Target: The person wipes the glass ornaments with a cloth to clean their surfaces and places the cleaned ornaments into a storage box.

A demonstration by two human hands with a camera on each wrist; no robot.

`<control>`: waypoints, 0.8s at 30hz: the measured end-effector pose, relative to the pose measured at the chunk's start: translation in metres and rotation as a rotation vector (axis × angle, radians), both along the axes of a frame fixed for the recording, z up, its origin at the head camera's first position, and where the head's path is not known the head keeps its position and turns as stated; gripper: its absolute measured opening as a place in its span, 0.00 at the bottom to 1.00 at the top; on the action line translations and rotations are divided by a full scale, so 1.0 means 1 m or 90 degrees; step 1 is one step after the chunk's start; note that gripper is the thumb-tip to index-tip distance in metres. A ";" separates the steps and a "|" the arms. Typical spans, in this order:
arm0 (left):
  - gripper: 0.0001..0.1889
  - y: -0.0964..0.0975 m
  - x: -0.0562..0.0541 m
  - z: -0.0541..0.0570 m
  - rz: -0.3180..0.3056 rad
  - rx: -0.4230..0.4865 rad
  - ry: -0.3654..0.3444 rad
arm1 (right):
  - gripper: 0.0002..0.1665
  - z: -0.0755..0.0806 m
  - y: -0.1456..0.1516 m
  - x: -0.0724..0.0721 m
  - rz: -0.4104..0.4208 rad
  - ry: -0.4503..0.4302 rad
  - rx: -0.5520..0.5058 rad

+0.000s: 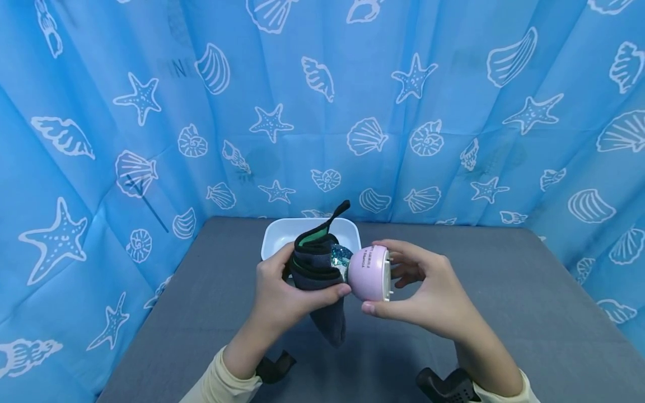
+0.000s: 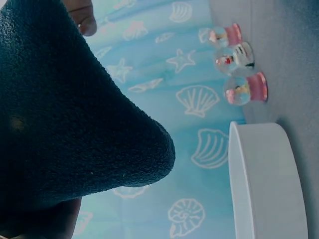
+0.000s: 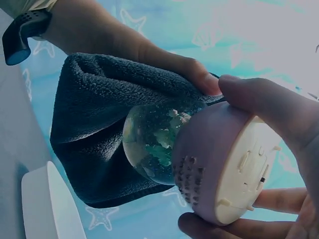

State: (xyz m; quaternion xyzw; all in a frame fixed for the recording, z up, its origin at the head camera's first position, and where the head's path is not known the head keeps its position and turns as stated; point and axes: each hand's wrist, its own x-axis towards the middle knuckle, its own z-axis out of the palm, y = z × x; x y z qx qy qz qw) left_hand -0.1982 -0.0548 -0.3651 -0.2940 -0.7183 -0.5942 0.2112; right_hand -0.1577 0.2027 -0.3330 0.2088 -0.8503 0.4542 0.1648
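Left hand [image 1: 281, 298] grips dark cloth [image 1: 316, 275] against snow globe [image 1: 360, 273]; right hand [image 1: 435, 288] pinches globe's pink base [image 1: 372, 275]. Smooth curve might slip free, drop to table [image 1: 524, 313] below globe.

Both forearms [image 1: 486, 352] extended forward. Left hand [image 1: 284, 296] curled in a grip, thumb [image 1: 327, 295] pointed inward; right hand [image 1: 423, 285] held opposite, fingers [image 1: 409, 249] and thumb curved.

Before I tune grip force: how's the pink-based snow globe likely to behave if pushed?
The snow globe may roll if laid sideways, since its dome and pink base are both rounded. Upright, it would probably stand: the underside looks flat, though small pegs could make it rock. The clear, shiny dome suggests glass or hard plastic, so likely slippery and possibly fragile.
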 end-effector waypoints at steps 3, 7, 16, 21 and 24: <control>0.38 -0.001 0.000 0.000 0.001 0.002 0.006 | 0.45 -0.002 -0.002 -0.002 -0.007 -0.005 -0.015; 0.38 -0.002 0.000 0.001 0.006 0.006 0.023 | 0.41 -0.004 -0.004 -0.004 -0.010 -0.015 -0.040; 0.38 0.000 0.002 0.001 0.032 -0.007 0.024 | 0.29 -0.008 -0.004 -0.012 0.041 -0.136 -0.115; 0.40 0.001 0.002 0.000 0.038 -0.012 0.057 | 0.23 -0.009 -0.004 -0.017 0.062 -0.200 -0.136; 0.42 0.001 0.001 0.000 0.036 -0.012 0.091 | 0.22 -0.010 -0.003 -0.017 0.080 -0.197 -0.140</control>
